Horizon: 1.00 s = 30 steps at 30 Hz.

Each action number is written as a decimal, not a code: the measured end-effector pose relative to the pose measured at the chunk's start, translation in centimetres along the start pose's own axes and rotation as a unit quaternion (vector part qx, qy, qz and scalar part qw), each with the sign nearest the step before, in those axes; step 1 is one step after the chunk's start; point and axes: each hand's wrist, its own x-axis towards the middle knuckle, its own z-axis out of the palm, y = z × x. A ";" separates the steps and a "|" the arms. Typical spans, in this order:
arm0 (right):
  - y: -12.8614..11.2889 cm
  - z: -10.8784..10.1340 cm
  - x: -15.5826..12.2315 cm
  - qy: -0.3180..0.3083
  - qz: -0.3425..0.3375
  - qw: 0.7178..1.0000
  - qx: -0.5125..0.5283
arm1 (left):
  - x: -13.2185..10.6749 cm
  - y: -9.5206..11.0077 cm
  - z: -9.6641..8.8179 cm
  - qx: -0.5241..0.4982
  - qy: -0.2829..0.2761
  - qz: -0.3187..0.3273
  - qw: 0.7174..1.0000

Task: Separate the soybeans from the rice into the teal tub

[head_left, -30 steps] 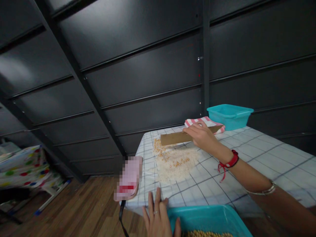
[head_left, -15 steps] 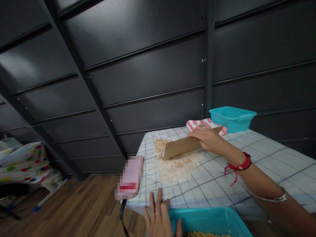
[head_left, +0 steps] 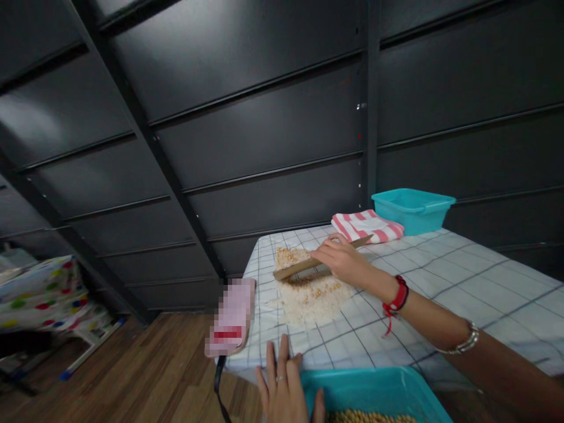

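Note:
My right hand (head_left: 341, 259) grips a strip of brown cardboard (head_left: 294, 269) by its upper edge, and the strip's lower edge is down in a spread of white rice (head_left: 311, 308) mixed with yellow kernels (head_left: 324, 289). More kernels and rice lie behind the strip. With fingers stretched and apart, my left hand (head_left: 285, 385) is at the front edge of the table, against the left side of a turquoise tub (head_left: 363, 379). Its thumb reaches over the tub's inside. Many yellowish grains (head_left: 370, 417) lie in this tub, whose near part is cut off by the frame.
A white checked cloth (head_left: 423, 294) covers the table. At the back are a red-and-white striped towel (head_left: 368, 226) and a second turquoise tub (head_left: 414, 214). A pink, blurred-out object (head_left: 231, 317) with a black strap lies at the left edge. Dark panels (head_left: 273, 129) stand behind.
My right hand has moved left and slightly toward me with the cardboard, which now leans flatter over the rice. More of the striped towel shows. My left hand has stayed in place.

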 end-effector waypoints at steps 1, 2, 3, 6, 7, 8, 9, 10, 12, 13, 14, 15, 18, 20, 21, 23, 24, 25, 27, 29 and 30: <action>0.0 -0.2 0.0 -0.003 -0.007 1.000 0.005 | 0.0 0.0 0.0 0.003 0.001 -0.002 1.000; 0.0 -0.6 0.0 -0.006 -0.012 1.000 0.011 | 0.0 -0.1 0.0 0.005 0.002 -0.003 1.000; 0.1 -0.9 0.0 -0.009 -0.017 1.000 0.017 | 0.0 -0.2 0.1 0.005 0.001 -0.004 1.000; 0.9 -2.3 -0.2 -0.012 -0.024 0.999 0.034 | 0.0 -0.4 0.0 -0.009 0.001 -0.002 1.000; 1.3 -2.7 -0.3 -0.011 -0.021 0.999 0.038 | 0.0 -0.5 0.0 -0.017 0.003 0.000 1.000; 1.6 -3.2 -0.4 -0.007 -0.015 0.999 0.041 | 0.0 -0.7 0.0 -0.024 0.005 0.001 1.000; 2.0 -3.6 -0.6 -0.003 -0.009 0.999 0.044 | 0.0 -0.8 0.0 -0.029 0.006 0.001 1.000; 2.3 -3.9 -0.7 0.002 -0.002 0.999 0.046 | 0.0 -0.9 0.0 -0.032 0.007 0.002 0.999; 2.8 -4.2 -0.9 0.012 0.011 0.999 0.047 | 0.0 -1.0 -0.1 -0.027 0.007 0.004 1.000; 2.9 -4.1 -1.0 0.017 0.018 0.999 0.046 | 0.0 -1.1 -0.1 -0.022 0.006 0.005 1.000; 2.8 -3.9 -1.0 0.021 0.025 0.999 0.043 | 0.0 -1.1 -0.1 -0.017 0.006 0.007 1.000; 2.7 -3.5 -1.0 0.022 0.031 0.998 0.040 | 0.0 -1.1 -0.1 -0.015 0.005 0.009 1.000; 1.6 -1.9 -0.6 0.016 0.035 0.999 0.030 | 0.0 -1.0 -0.1 -0.012 0.006 0.013 1.000; 0.8 -0.9 -0.3 0.008 0.024 0.999 0.026 | 0.0 -0.9 -0.1 -0.012 0.006 0.011 1.000; 0.5 -0.6 -0.2 0.002 0.016 1.000 0.026 | 0.0 -0.9 -0.1 -0.013 0.006 0.010 1.000; 0.1 -0.6 0.0 -0.005 -0.003 1.000 0.027 | 0.0 -0.9 0.0 -0.015 0.009 0.011 1.000; 0.0 -0.8 0.0 -0.007 -0.012 1.000 0.028 | 0.0 -0.9 0.0 -0.015 0.012 0.013 1.000; 0.1 -1.1 0.0 -0.007 -0.020 0.999 0.030 | 0.0 -1.0 0.1 -0.015 0.017 0.015 1.000; 0.3 -2.0 -0.1 -0.002 -0.031 0.999 0.035 | 0.0 -1.3 0.3 -0.017 0.029 0.020 0.999; 0.8 -2.9 -0.1 0.011 -0.031 0.999 0.038 | -0.1 -1.6 0.6 -0.024 0.044 0.025 0.998; 1.0 -3.2 -0.2 0.020 -0.025 0.999 0.038 | -0.2 -1.8 0.7 -0.030 0.051 0.027 0.998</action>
